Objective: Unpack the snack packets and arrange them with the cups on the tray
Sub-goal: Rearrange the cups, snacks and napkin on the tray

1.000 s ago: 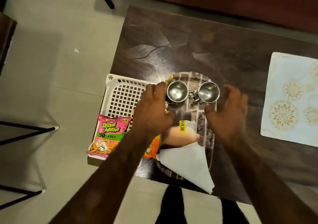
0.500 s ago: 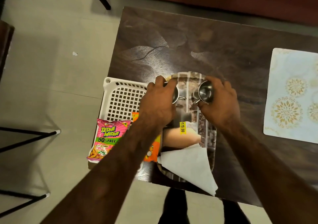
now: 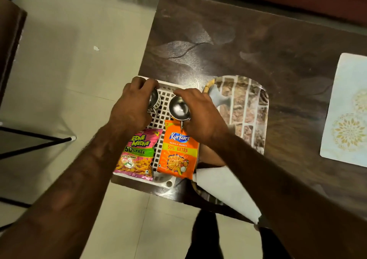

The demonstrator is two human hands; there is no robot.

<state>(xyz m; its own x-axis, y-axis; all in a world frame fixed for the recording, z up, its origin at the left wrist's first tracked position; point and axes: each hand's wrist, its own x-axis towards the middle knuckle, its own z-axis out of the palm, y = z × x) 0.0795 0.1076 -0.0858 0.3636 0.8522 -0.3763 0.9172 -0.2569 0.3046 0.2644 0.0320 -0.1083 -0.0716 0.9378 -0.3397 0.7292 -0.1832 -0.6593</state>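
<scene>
My left hand [image 3: 131,107] grips a steel cup [image 3: 154,100] over the far left of the white lattice basket [image 3: 164,93]. My right hand [image 3: 200,117] grips a second steel cup [image 3: 178,108] over the basket's middle. A pink snack packet [image 3: 137,153] and an orange Kurkure packet [image 3: 177,151] lie side by side in the basket's near half. The brick-patterned tray [image 3: 244,107] sits just right of the basket, with a white napkin [image 3: 224,191] lying over its near end.
The dark wooden table [image 3: 238,40] extends far and right. A pale floral placemat [image 3: 345,111] lies at the right edge. Black metal legs [image 3: 35,145] stand on the tiled floor to the left, and a dark red sofa runs along the top.
Both hands closed on the two steel cups on the tray, lifted them and carried them left over the basket. The orange packet is now uncovered.
</scene>
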